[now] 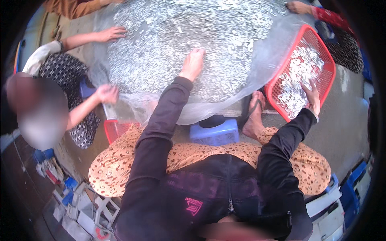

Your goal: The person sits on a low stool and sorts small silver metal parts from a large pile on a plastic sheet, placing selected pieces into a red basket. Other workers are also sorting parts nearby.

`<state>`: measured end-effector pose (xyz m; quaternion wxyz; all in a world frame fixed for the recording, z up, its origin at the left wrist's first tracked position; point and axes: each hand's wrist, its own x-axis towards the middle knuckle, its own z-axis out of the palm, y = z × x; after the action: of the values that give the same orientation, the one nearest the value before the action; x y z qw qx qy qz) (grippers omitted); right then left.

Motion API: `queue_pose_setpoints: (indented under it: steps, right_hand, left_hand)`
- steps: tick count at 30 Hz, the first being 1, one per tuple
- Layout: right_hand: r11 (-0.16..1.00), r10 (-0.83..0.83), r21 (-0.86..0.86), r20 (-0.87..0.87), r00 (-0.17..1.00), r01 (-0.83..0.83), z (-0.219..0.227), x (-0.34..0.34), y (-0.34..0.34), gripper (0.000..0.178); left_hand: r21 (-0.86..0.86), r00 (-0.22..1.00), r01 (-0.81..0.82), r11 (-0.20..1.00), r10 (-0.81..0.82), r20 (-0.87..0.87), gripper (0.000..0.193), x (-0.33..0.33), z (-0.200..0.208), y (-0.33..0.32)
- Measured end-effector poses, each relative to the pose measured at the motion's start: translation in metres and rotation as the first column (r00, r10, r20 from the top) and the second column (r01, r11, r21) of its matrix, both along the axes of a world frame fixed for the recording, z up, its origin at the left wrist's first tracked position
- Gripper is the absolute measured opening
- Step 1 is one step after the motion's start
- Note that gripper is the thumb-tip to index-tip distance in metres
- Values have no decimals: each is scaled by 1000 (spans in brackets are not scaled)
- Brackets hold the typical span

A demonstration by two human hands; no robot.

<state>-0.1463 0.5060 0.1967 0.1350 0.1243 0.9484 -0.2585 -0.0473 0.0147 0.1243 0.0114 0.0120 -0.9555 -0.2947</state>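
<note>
A wide layer of small silvery-white pieces [157, 76], too small and blurred to name, covers a clear plastic sheet [263, 60] in front of me. My left hand [194, 64] reaches into the middle of this layer, its fingers curled down and closed. What they hold, if anything, is hidden. To the right, a red plastic basket [332, 76] contains a heap of whitish, curled pieces [299, 70] of the same look. At the basket's near right side, my right hand [312, 96] rests over the heap with its fingers apart.
A person [64, 66] sits at the left, one hand [110, 34] on the layer, the other [107, 94] by the sheet's edge. Further hands come in at the far left and far right [299, 7]. A blue stool [215, 131] and another red basket [116, 130] stand below the sheet.
</note>
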Motion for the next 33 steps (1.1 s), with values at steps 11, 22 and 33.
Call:
queue_pose_setpoints:
  steps: [11, 22, 33]
  right_hand:
    - [932, 354, -115, 72, 932, -345, -45, -67, -239, 62]
    - [814, 573, 225, -153, 805, -536, -107, 21, -350, 49]
    - [587, 728, -433, -86, 680, -684, -52, 76, -487, 31]
  left_hand:
    - [879, 815, -476, 19, 383, 434, 24, 4, 15, -117]
    - [212, 956, -259, 942, 282, -84, 42, 14, -28, -47]
    - [846, 831, -530, 58, 236, 505, 38, 78, -14, -130]
